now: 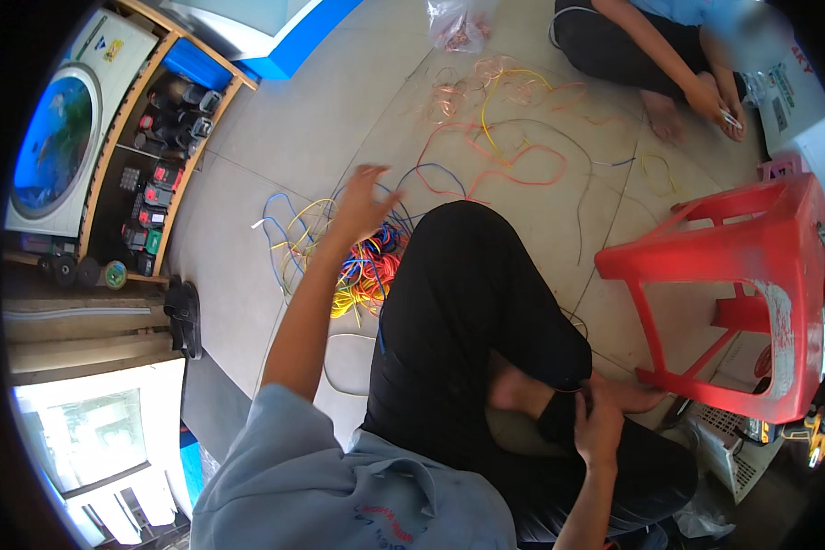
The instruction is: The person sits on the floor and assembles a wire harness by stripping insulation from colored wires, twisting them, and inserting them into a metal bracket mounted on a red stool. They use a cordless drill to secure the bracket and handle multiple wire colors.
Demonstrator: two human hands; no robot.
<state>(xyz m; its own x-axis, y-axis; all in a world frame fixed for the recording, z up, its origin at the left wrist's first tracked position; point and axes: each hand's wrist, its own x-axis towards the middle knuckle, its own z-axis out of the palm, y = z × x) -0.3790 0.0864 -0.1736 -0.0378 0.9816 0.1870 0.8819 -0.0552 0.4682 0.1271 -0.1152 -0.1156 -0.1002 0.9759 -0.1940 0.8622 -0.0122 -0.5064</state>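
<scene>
My left hand (365,206) is stretched out over a tangled pile of electrical wires (371,266) in red, yellow and blue on the floor to my left. Its fingers are apart, and I see nothing held in them. Close to my bent knee, my right hand (599,426) is closed around something small and dark that I cannot make out. A thin reddish strand shows beside its fingertips. Farther off lie loose red and yellow wires (522,174) and a heap of bare copper strands (454,96).
A red plastic stool (715,238) stands at my right, with a light plastic basket (729,449) below it. Another person (660,55) sits at the far right, holding something small and whitish. A plastic bag (461,23) lies far ahead. Wooden shelving (170,147) with batteries stands at left.
</scene>
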